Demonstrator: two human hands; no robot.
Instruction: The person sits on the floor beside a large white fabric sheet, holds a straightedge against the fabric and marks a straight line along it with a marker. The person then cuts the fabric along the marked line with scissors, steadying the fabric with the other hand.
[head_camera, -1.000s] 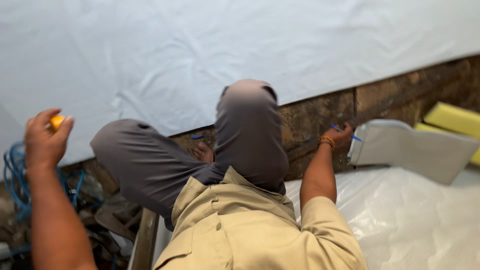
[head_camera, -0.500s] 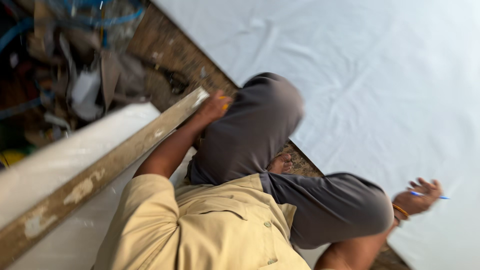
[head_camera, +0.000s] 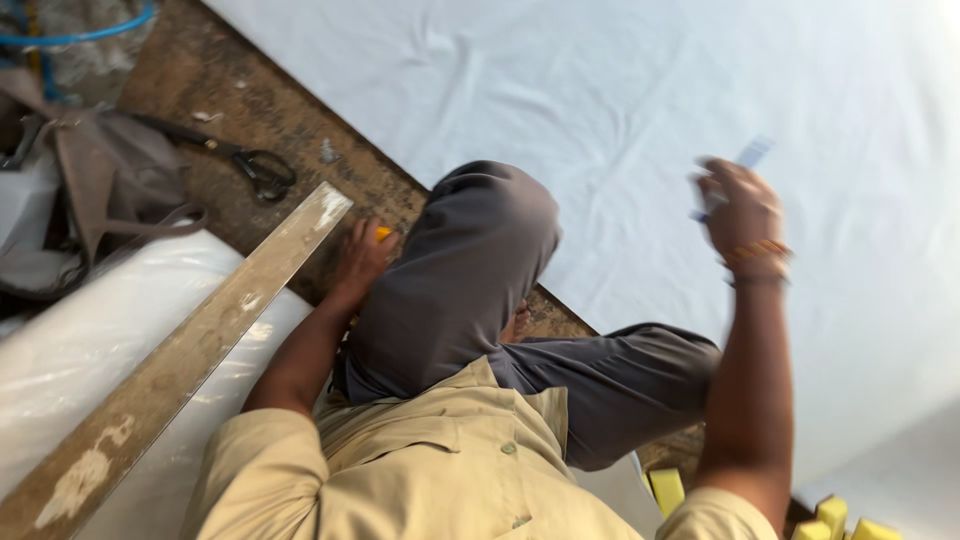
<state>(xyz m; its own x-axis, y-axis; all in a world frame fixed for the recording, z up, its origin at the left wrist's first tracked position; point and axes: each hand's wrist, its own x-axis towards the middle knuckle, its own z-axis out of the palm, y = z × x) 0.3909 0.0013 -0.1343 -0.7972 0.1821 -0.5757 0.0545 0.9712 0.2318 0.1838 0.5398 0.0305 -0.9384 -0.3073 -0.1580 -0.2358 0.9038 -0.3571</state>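
Fabric-cutting workshop, floor-level: wide white cloth sheet (head_camera: 640, 110) spread over worn brown wooden floor (head_camera: 230, 90), black-handled scissors (head_camera: 262, 170), long paint-flecked wooden straightedge (head_camera: 190, 350), plastic-wrapped white fabric roll (head_camera: 90, 310), yellow foam blocks (head_camera: 840, 515).

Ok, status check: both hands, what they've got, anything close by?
Left hand on small yellow piece beside wooden plank. Right hand raised over white cloth, gripping blurred blue pen. Scissors lie near the plank's end.

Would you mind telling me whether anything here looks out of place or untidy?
The black-handled scissors lie loose on the scuffed brown floor beside scraps, near a heap of bags. The white sheet lies slightly creased.
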